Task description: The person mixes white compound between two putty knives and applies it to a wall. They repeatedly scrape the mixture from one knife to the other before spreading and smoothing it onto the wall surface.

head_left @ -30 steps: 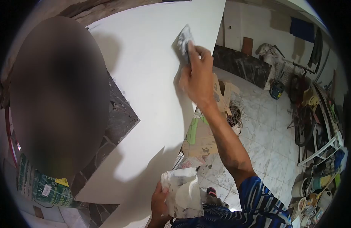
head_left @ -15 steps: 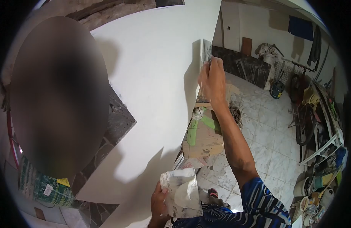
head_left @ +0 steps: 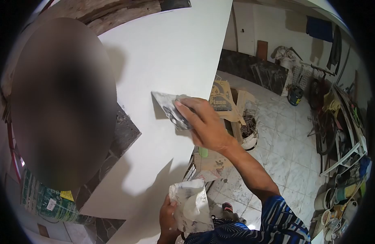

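Observation:
My right hand [head_left: 207,122] is closed round a flat, smeared metal scraper [head_left: 171,110], whose upper edge lies at the face of the white wall [head_left: 167,53]. Lower down, near my body, my left hand [head_left: 168,217] grips a pale plate [head_left: 192,206] by its left side. A lump of white paste [head_left: 195,203] sits on that plate. The left thumb shows at the plate's edge, while the other fingers are partly hidden behind it.
A large blurred oval covers the left side. Below it stands a green container [head_left: 43,199]. Beyond the wall's edge are cardboard [head_left: 222,95], a white bucket [head_left: 249,141] with wiry stuff, a dark pail [head_left: 295,96], and a cluttered rack [head_left: 350,154] at right.
My right hand has moved down and left with the scraper, from the wall's right edge onto its face. The scraper has turned to lie more slanted. My left hand has hardly moved.

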Available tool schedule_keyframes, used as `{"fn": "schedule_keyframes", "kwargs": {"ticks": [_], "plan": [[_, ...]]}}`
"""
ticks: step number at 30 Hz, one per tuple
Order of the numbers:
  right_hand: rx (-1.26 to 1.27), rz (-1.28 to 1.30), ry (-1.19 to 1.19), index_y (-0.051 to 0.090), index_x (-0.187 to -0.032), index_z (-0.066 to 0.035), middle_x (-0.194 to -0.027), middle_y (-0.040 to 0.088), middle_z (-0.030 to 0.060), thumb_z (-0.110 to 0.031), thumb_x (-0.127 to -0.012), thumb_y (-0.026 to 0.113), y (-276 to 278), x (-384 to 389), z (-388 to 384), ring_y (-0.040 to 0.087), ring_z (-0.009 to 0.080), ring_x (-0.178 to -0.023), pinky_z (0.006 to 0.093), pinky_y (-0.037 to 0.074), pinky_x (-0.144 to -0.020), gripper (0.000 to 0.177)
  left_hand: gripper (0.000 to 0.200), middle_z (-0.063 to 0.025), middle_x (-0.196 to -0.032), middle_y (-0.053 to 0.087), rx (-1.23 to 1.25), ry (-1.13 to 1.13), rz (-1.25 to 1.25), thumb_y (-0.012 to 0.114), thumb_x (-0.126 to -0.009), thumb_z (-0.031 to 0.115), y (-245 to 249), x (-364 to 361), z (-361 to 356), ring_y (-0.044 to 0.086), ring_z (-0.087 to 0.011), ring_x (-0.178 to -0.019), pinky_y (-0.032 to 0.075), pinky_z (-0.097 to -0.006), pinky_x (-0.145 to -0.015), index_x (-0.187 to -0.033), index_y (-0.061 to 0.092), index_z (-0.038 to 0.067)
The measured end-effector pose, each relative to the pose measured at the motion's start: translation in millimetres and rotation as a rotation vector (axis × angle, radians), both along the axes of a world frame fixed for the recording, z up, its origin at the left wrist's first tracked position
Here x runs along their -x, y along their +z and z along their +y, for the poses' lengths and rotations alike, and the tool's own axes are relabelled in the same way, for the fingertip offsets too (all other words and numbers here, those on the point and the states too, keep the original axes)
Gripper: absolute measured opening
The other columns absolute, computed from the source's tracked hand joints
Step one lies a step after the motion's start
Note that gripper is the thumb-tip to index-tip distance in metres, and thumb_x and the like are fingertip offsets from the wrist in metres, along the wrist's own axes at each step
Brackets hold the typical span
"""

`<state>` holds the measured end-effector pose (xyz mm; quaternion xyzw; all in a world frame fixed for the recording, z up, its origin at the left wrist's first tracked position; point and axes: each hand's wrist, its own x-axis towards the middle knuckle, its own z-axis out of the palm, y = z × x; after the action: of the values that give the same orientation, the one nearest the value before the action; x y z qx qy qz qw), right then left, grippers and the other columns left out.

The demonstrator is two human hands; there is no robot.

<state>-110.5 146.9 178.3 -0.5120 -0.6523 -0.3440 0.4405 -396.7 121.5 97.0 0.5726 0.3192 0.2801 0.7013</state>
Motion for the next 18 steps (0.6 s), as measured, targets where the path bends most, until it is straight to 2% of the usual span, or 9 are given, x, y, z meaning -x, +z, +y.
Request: {"fn": "schedule_keyframes", "kwargs": {"ticks": [1,3,5,7,9,10,11,14,18], "plan": [[0.008,-0.026,0.013,0.046,-0.142,0.001,-0.129,0.051,0.0209,0.007,-0.075,0.061,-0.6,-5.1,-7.2,0.051,0.039,-0.116,0.046,0.044,-0.101,0.069,0.058,-0.0189,-0.13,0.058,0.066,0.011,-0.036,0.047,-0.088,0.022,1.0,-0.7,0.2,0.061,-0.0298,-0.119,0.049,-0.0403,-0.103,-0.141,0.042,-0.003],[-0.043,0.221,-0.157,0.048,-0.142,-0.001,-0.126,0.053,0.0195,0.009,-0.077,0.06,0.9,-26.0,-6.0,0.055,0.0382,-0.11,0.0446,0.045,-0.099,0.067,0.049,-0.0171,-0.126,0.059,0.102,0.018,-0.077,0.044,-0.092,0.019,1.6,-0.7,-1.1,0.061,-0.0266,-0.115,0.049,-0.037,-0.1,-0.134,0.047,-0.004],[-0.117,0.536,-0.179,0.048,-0.142,-0.003,-0.122,0.056,0.0189,0.008,-0.081,0.059,10.1,-63.8,7.3,0.057,0.0375,-0.107,0.044,0.046,-0.098,0.063,0.037,-0.0143,-0.12,0.06,0.04,0.01,-0.091,0.036,-0.098,0.013,-0.2,1.0,-0.7,0.062,-0.0207,-0.109,0.047,-0.0302,-0.094,-0.122,0.058,-0.007],[-0.217,0.522,-0.193,0.048,-0.142,-0.002,-0.123,0.056,0.0197,0.006,-0.085,0.057,23.6,-93.1,17.4,0.056,0.0369,-0.11,0.0444,0.047,-0.096,0.058,0.039,-0.0145,-0.121,0.06,-0.139,0.01,0.022,0.036,-0.098,0.013,-6.9,4.7,0.3,0.062,-0.0204,-0.108,0.048,-0.0303,-0.093,-0.127,0.054,-0.005],[-0.242,0.296,-0.261,0.048,-0.142,-0.002,-0.127,0.055,0.0201,0.005,-0.085,0.057,36.8,-116.7,23.8,0.056,0.0372,-0.111,0.0444,0.047,-0.096,0.058,0.04,-0.0147,-0.123,0.06,-0.077,0.028,-0.011,0.037,-0.098,0.013,-6.5,3.9,-1.4,0.062,-0.0203,-0.108,0.048,-0.0306,-0.093,-0.131,0.051,-0.004],[-0.251,0.184,-0.295,0.047,-0.142,-0.002,-0.129,0.054,0.0203,0.005,-0.086,0.056,41.8,-123.1,25.8,0.055,0.0373,-0.112,0.0444,0.047,-0.096,0.058,0.041,-0.0148,-0.123,0.06,0.077,0.044,-0.098,0.037,-0.097,0.013,2.7,1.0,-5.8,0.062,-0.0203,-0.108,0.048,-0.0308,-0.093,-0.132,0.05,-0.003],[-0.216,0.176,-0.285,0.048,-0.143,-0.003,-0.131,0.054,0.0205,0.005,-0.084,0.057,45.8,-127.0,28.5,0.055,0.0374,-0.113,0.0448,0.047,-0.096,0.059,0.042,-0.0148,-0.123,0.06,0.232,0.06,-0.183,0.037,-0.097,0.013,7.7,-0.6,-8.6,0.062,-0.0203,-0.109,0.049,-0.0311,-0.093,-0.134,0.049,-0.003],[-0.145,0.153,-0.269,0.047,-0.143,-0.003,-0.134,0.052,0.021,0.006,-0.079,0.059,53.3,-127.9,37.2,0.053,0.0381,-0.117,0.0461,0.045,-0.098,0.065,0.042,-0.0146,-0.122,0.061,0.195,0.073,-0.146,0.038,-0.097,0.013,6.6,0.5,-7.0,0.063,-0.0204,-0.108,0.049,-0.0318,-0.093,-0.134,0.049,-0.003],[-0.141,0.128,-0.304,0.045,-0.145,-0.003,-0.137,0.049,0.0211,0.005,-0.071,0.062,41.7,-121.4,48.6,0.049,0.0396,-0.121,0.0487,0.042,-0.101,0.076,0.043,-0.0142,-0.12,0.062,0.299,0.173,-0.118,0.038,-0.097,0.015,7.0,-4.2,-7.3,0.063,-0.0204,-0.106,0.049,-0.0313,-0.093,-0.134,0.049,-0.003]]}}
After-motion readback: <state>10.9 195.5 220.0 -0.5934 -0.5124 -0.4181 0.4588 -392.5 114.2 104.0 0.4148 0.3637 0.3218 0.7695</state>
